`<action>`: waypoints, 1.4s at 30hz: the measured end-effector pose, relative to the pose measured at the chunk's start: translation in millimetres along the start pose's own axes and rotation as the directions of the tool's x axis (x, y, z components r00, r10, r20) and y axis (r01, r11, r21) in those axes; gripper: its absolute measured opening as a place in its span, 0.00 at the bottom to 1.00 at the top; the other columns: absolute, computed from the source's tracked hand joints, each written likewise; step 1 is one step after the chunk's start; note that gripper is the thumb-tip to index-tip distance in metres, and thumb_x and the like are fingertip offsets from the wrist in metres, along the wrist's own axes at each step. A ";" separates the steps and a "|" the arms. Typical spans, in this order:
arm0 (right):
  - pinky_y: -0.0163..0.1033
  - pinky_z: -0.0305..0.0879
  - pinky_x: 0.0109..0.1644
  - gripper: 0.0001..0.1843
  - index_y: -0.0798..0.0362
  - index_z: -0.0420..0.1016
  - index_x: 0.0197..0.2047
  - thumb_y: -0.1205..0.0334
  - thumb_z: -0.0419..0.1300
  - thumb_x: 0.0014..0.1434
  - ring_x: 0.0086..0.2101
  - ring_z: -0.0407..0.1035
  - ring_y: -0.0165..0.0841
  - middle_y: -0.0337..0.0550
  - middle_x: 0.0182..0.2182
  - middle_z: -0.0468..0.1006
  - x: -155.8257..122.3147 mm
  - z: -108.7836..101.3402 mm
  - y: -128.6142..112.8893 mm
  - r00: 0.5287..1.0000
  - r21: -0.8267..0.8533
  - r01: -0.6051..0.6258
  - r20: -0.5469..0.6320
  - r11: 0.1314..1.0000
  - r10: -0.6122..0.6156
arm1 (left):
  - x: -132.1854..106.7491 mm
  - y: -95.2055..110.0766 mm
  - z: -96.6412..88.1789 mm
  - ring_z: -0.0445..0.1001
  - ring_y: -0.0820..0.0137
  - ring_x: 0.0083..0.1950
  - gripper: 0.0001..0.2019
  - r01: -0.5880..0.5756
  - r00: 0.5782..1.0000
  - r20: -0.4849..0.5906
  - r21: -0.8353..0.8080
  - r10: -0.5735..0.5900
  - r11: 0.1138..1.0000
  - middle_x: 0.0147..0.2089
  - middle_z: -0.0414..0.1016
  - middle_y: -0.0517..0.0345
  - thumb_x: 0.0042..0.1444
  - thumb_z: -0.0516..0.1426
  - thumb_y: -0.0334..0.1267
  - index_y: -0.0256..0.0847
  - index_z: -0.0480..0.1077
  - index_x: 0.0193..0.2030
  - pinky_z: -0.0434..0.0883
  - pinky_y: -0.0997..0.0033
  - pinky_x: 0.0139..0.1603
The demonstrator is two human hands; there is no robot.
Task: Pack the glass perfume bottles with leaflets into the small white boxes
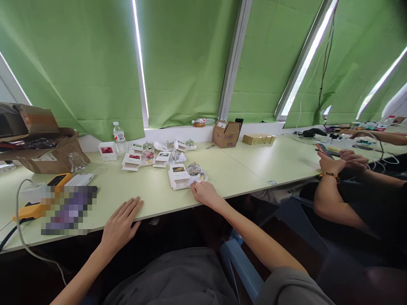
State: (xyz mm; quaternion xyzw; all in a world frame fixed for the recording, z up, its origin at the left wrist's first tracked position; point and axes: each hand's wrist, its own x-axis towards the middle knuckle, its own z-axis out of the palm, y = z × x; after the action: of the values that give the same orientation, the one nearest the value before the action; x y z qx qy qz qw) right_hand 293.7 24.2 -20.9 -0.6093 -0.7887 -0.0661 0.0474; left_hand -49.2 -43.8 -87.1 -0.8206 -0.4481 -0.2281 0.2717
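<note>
1. Box point(178, 177): on the bench point(254, 167), jar point(193, 170) just beside it at two o'clock.
2. Right hand point(205, 192): four o'clock, fingers curled; cannot tell whether it grips anything.
3. Left hand point(122, 220): eight o'clock, palm down, fingers extended, holding nothing.
4. Upright bottle point(119, 137): ten o'clock.

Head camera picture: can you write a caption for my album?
Left hand resting on a pale table, right hand beside a white box.
</note>
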 end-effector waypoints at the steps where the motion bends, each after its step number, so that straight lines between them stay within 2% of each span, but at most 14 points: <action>1: 0.40 0.63 0.42 0.20 0.56 0.76 0.42 0.60 0.43 0.68 0.41 0.74 0.41 0.56 0.40 0.79 -0.2 -0.9 -4.4 1.000 0.010 0.007 0.008 1.000 -0.008 | 0.4 0.3 -0.6 0.62 0.55 0.66 0.28 0.002 1.000 0.002 -0.002 -0.002 1.000 0.67 0.60 0.52 0.61 0.52 0.38 0.42 0.56 0.68 0.64 0.52 0.64; 12: 0.38 0.63 0.38 0.18 0.55 0.76 0.40 0.61 0.45 0.66 0.38 0.74 0.40 0.54 0.38 0.80 5.7 -8.6 -49.9 0.994 0.071 0.112 0.002 0.991 -0.113 | 4.1 5.2 -5.2 0.63 0.54 0.65 0.27 0.034 0.999 -0.021 -0.057 -0.035 0.998 0.65 0.63 0.51 0.62 0.52 0.47 0.43 0.58 0.67 0.66 0.50 0.64; 18: 0.39 0.63 0.39 0.17 0.57 0.76 0.40 0.61 0.47 0.65 0.37 0.75 0.41 0.56 0.37 0.80 8.8 -7.4 -58.6 0.990 0.098 0.142 -0.001 0.985 -0.143 | 3.5 5.5 -4.8 0.63 0.55 0.65 0.27 0.036 0.999 -0.008 -0.030 -0.036 0.999 0.66 0.62 0.51 0.62 0.53 0.48 0.42 0.60 0.66 0.64 0.52 0.65; 21: 0.39 0.64 0.41 0.19 0.55 0.77 0.41 0.60 0.46 0.66 0.39 0.75 0.42 0.53 0.39 0.80 11.2 -2.6 -52.4 0.982 0.193 0.188 -0.046 0.963 -0.182 | 5.4 7.1 -6.9 0.63 0.53 0.65 0.29 0.046 0.999 0.002 -0.029 -0.046 0.999 0.66 0.62 0.48 0.61 0.54 0.52 0.40 0.59 0.65 0.64 0.51 0.65; 24: 0.38 0.64 0.46 0.18 0.50 0.77 0.48 0.58 0.48 0.66 0.44 0.73 0.40 0.45 0.45 0.80 15.5 3.1 -40.3 0.961 0.392 0.277 -0.121 0.877 -0.250 | 11.1 12.4 -11.7 0.63 0.53 0.66 0.30 0.059 0.998 0.016 -0.069 -0.058 0.996 0.67 0.61 0.46 0.60 0.54 0.54 0.41 0.59 0.65 0.65 0.50 0.63; 26: 0.37 0.65 0.47 0.18 0.51 0.76 0.50 0.56 0.49 0.65 0.44 0.73 0.38 0.44 0.48 0.79 19.2 5.5 -30.6 0.966 0.516 0.255 -0.179 0.818 -0.188 | 18.5 19.9 -15.9 0.60 0.54 0.67 0.28 0.053 0.999 0.018 -0.114 -0.052 0.992 0.68 0.58 0.47 0.62 0.53 0.51 0.41 0.58 0.65 0.65 0.51 0.64; 28: 0.37 0.65 0.45 0.19 0.52 0.77 0.50 0.56 0.48 0.66 0.40 0.73 0.36 0.44 0.46 0.80 23.5 6.2 -19.9 0.969 0.572 0.198 -0.235 0.796 -0.072 | 29.6 31.1 -19.6 0.55 0.56 0.70 0.26 0.042 0.999 0.003 -0.167 -0.042 0.985 0.69 0.57 0.46 0.63 0.52 0.47 0.39 0.58 0.65 0.64 0.53 0.65; 30: 0.38 0.65 0.45 0.20 0.52 0.77 0.48 0.54 0.47 0.66 0.38 0.72 0.36 0.45 0.44 0.80 29.1 5.4 -8.2 0.958 0.554 0.142 -0.285 0.820 0.028 | 44.6 45.5 -21.1 0.52 0.56 0.71 0.24 -0.008 1.000 -0.011 -0.225 0.005 0.974 0.68 0.58 0.46 0.64 0.52 0.46 0.39 0.59 0.64 0.63 0.52 0.66; 32: 0.41 0.64 0.48 0.20 0.53 0.74 0.51 0.52 0.51 0.64 0.43 0.69 0.39 0.48 0.45 0.78 37.5 4.0 4.3 0.930 0.503 0.121 -0.359 0.856 0.079 | 62.7 61.5 -18.9 0.51 0.55 0.71 0.23 -0.060 0.998 0.007 -0.278 0.065 0.959 0.68 0.59 0.46 0.64 0.52 0.47 0.41 0.60 0.63 0.62 0.50 0.66; 33: 0.42 0.63 0.50 0.23 0.53 0.70 0.56 0.50 0.56 0.61 0.46 0.68 0.40 0.50 0.48 0.76 43.1 3.4 10.5 0.924 0.483 0.143 -0.377 0.864 0.058 | 72.2 69.4 -16.1 0.49 0.54 0.72 0.24 -0.078 0.996 0.012 -0.296 0.085 0.952 0.68 0.59 0.46 0.63 0.52 0.48 0.42 0.60 0.63 0.61 0.49 0.66; 35: 0.44 0.62 0.52 0.40 0.52 0.58 0.66 0.47 0.63 0.54 0.50 0.66 0.41 0.52 0.53 0.71 57.1 2.6 21.4 0.937 0.470 0.202 -0.347 0.859 -0.031 | 90.9 84.0 -7.6 0.47 0.52 0.72 0.27 -0.088 0.996 -0.009 -0.311 0.090 0.946 0.68 0.58 0.43 0.63 0.51 0.52 0.40 0.59 0.64 0.58 0.44 0.67; 37: 0.46 0.61 0.54 0.49 0.51 0.53 0.68 0.44 0.67 0.48 0.52 0.64 0.43 0.52 0.54 0.70 73.2 2.3 28.5 0.952 0.469 0.267 -0.262 0.842 -0.156 | 106.5 95.7 3.1 0.45 0.51 0.72 0.30 -0.090 0.996 -0.014 -0.312 0.090 0.946 0.67 0.59 0.40 0.62 0.50 0.55 0.37 0.58 0.64 0.55 0.42 0.68; 39: 0.47 0.59 0.57 0.51 0.53 0.54 0.67 0.42 0.68 0.46 0.54 0.63 0.44 0.52 0.54 0.70 88.0 2.6 30.3 0.944 0.467 0.320 -0.230 0.824 -0.236 | 116.9 103.6 13.6 0.46 0.51 0.72 0.34 -0.067 0.998 -0.004 -0.306 0.069 0.950 0.66 0.60 0.38 0.61 0.48 0.58 0.34 0.57 0.65 0.53 0.41 0.68; 42: 0.48 0.56 0.60 0.48 0.55 0.59 0.65 0.42 0.68 0.46 0.56 0.63 0.45 0.55 0.57 0.69 101.7 4.2 24.5 0.926 0.429 0.375 -0.224 0.822 -0.306 | 122.0 108.6 25.1 0.50 0.49 0.71 0.42 -0.024 1.000 -0.001 -0.293 0.024 0.956 0.64 0.63 0.34 0.57 0.47 0.66 0.29 0.57 0.64 0.51 0.41 0.69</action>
State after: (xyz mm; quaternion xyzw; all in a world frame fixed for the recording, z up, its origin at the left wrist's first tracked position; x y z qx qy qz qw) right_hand 291.7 128.1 -8.2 -0.4228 -0.8719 0.0728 0.2361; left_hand 107.7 -1.8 -56.8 -0.8575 -0.3996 -0.2877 0.1492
